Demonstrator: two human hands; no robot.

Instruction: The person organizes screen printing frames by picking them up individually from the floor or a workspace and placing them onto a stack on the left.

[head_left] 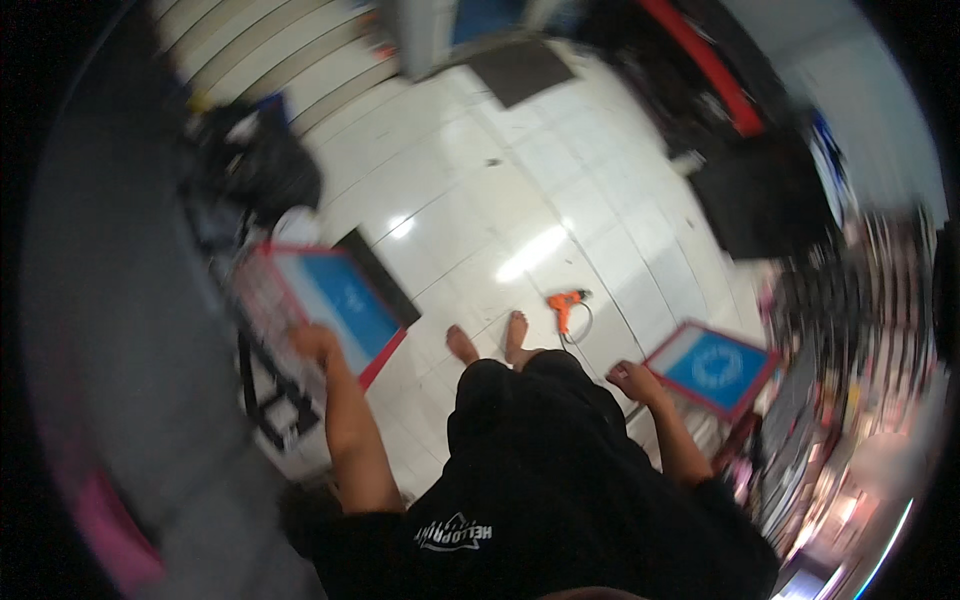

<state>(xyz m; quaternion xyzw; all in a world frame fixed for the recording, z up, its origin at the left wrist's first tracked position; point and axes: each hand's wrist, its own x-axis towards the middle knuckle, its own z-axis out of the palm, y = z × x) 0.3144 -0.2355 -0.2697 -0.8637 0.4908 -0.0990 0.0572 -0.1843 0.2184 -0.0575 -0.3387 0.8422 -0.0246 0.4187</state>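
Curled, the right hand [632, 380] is just left of the right frame [712, 370], gripping it or not, can't tell; the left hand [315, 343] is at the left frame [355, 305], grip blurred too. Between: feet [461, 345], orange power tool [563, 314], white floor [470, 215].

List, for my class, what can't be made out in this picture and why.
All in the head view:
1. Left hand: blur hides how its fingers meet the red-edged panel.
2. Right hand: blur leaves unclear whether it touches the other red-edged panel.
3. Orange tool: too small and blurred to tell its exact kind.
4. Pink thing: cut off by the dark fisheye rim.
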